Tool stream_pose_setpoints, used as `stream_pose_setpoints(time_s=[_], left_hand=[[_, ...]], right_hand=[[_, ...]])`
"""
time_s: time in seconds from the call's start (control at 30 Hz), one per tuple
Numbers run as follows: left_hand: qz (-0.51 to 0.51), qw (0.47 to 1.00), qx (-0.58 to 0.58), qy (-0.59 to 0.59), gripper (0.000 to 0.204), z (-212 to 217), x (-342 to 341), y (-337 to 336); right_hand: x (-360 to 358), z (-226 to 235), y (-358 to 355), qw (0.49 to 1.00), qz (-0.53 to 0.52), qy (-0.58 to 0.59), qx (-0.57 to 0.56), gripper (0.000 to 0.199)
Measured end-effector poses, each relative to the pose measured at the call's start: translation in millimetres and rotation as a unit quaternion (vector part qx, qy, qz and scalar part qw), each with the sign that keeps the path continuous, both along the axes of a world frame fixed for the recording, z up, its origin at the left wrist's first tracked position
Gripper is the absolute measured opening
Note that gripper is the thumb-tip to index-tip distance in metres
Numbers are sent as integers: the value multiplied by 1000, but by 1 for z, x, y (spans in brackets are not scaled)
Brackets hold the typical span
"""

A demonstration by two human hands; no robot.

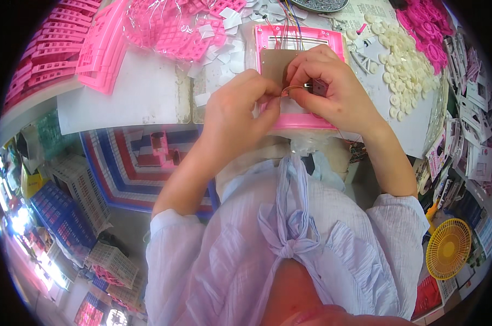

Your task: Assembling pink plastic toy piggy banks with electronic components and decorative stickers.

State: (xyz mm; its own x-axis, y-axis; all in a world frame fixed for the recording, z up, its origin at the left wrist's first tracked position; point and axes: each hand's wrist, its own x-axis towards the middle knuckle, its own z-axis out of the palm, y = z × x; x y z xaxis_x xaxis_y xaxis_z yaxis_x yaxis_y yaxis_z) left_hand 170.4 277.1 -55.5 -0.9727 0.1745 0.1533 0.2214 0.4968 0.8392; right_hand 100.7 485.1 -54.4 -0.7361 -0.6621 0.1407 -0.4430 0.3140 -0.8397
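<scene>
A pink plastic frame [300,124] lies at the table's near edge with a brown board [273,62] set in it. Over its lower part my left hand [240,103] is closed, thumb and forefinger pinching a thin wire [294,87]. Close beside it, my right hand [335,89] pinches the same wire, its fingers bent above the board. A small dark part [319,87] shows just under the right fingers; its kind is partly hidden. Several coloured wires [297,27] run up from the frame's far side.
Pink grid-like parts [172,27] in clear plastic and pink panels [102,49] lie at the far left. White round pieces [401,70] and magenta parts [422,27] are heaped at the right. A striped basket [132,146] stands below the table; a yellow basket [449,247] is at lower right.
</scene>
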Motion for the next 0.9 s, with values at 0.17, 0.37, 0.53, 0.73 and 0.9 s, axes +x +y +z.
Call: stream_pose_setpoints(time_s=[0.17, 0.37, 0.53, 0.73, 0.9], left_hand=[[9, 1000, 5, 4, 12, 0, 1, 2], [7, 1000, 18, -12, 10, -3, 0, 2], [34, 991, 93, -89, 6, -4, 4, 1], [34, 987, 118, -100, 7, -1, 4, 5], [27, 989, 56, -137, 9, 1, -2, -3]], right_hand=[[0, 5, 1, 998, 5, -57, 37, 5], [4, 0, -6, 997, -40, 58, 22, 15], [25, -6, -13, 970, -81, 230, -16, 25], [33, -10, -14, 970, -91, 222, -32, 24], [34, -14, -12, 967, -79, 238, -47, 22]])
